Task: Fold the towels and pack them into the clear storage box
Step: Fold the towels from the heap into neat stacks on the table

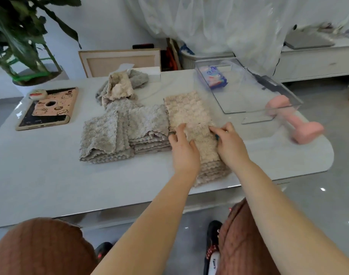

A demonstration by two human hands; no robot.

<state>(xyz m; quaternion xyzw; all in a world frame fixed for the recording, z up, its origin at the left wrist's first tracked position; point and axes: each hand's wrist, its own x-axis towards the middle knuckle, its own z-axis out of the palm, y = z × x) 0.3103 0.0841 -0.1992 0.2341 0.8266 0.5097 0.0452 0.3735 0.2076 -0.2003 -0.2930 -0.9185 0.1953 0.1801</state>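
Head view of my table at one moment. The clear rectangular plastic storage box (247,100) stands at the far right of the pale glossy table (50,175). It holds one blue plastic packet (215,78) at its far end and no towels; the print on the packet is too blurred to read. One pink dumbbell (300,126) lies just beside the box's near right corner, and one end of it is seen through the clear wall.

Folded towels form three piles in a row in front of me. Two are grey: the left grey fluffy pile (102,139) and the middle grey fluffy pile (148,126), which touch each other. The third, on the right, is the beige fluffy pile (213,171). On it lies a long folded beige towel (187,110), whose far end reaches toward the box. Behind the piles sits one loose heap of unfolded towels (118,86), beige and grey mixed; I cannot count them.

My left hand (182,147) rests on the long towel's left edge, its fingers straight and relaxed, pressing the cloth. My right hand (229,141) is at the right edge with bent fingers; whether they pinch the cloth or only press it I cannot tell.

At the far left lies one tablet in a pink cartoon-printed case (46,108); its small lettering is unreadable. A potted green plant (21,36) stands behind it.
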